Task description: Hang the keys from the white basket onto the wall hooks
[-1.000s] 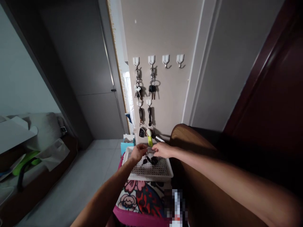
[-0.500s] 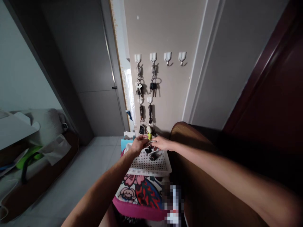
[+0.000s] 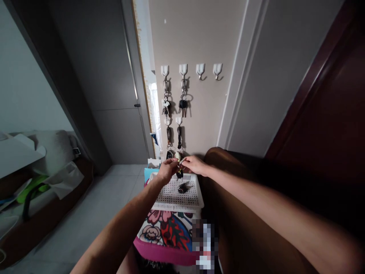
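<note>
Silver keys (image 3: 165, 106): hung on the upper row's leftmost wall hook (image 3: 164, 70).

Your left hand (image 3: 168, 170): fingertips pinching the held keys (image 3: 180, 174) by their metal end; exact part too small to tell.

Held keys: raised between your hands above the basket's (image 3: 178, 208) far edge. A second ago they were down in the basket; their lift leaves one bunch inside.

Dark bunch (image 3: 183, 188): lying in the basket, nearer its right edge than its left.

Your right hand (image 3: 196, 165): fingertips closed on the metal clip (image 3: 181, 163) of the held keys.
</note>
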`<state>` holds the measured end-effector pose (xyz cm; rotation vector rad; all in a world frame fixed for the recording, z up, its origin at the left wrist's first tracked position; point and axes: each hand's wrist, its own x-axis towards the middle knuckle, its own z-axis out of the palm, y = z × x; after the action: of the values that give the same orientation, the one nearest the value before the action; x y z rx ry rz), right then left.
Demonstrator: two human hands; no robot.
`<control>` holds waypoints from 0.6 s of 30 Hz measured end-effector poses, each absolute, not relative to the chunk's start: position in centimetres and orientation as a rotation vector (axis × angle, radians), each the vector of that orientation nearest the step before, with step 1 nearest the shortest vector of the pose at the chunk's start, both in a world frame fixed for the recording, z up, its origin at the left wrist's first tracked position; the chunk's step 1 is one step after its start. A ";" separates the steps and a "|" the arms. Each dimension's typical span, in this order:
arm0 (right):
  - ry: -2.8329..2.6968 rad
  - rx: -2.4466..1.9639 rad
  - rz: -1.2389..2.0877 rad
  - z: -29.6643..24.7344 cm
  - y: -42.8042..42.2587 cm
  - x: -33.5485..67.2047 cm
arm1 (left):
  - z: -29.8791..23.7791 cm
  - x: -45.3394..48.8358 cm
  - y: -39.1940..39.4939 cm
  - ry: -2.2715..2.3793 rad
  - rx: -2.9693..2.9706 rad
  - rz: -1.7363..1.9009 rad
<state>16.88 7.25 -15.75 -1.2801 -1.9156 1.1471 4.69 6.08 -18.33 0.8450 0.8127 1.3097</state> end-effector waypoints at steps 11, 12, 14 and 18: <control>-1.940 -1.120 0.716 -15.3 7.9 17.0 | -17.0 5.4 6.8 0.795 0.620 1.489; -1.988 -1.088 0.625 -15.2 7.8 17.0 | -16.8 5.5 7.0 0.795 0.610 1.509; -2.083 -1.018 0.520 -15.2 7.5 16.9 | -16.5 5.6 7.2 0.788 0.595 1.528; -2.112 -0.960 0.446 -15.6 7.2 16.7 | -16.2 6.0 7.3 0.766 0.576 1.528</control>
<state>16.74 7.24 -15.63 -0.9602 -2.1122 0.4460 6.02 7.31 -16.22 0.5761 0.7664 1.5276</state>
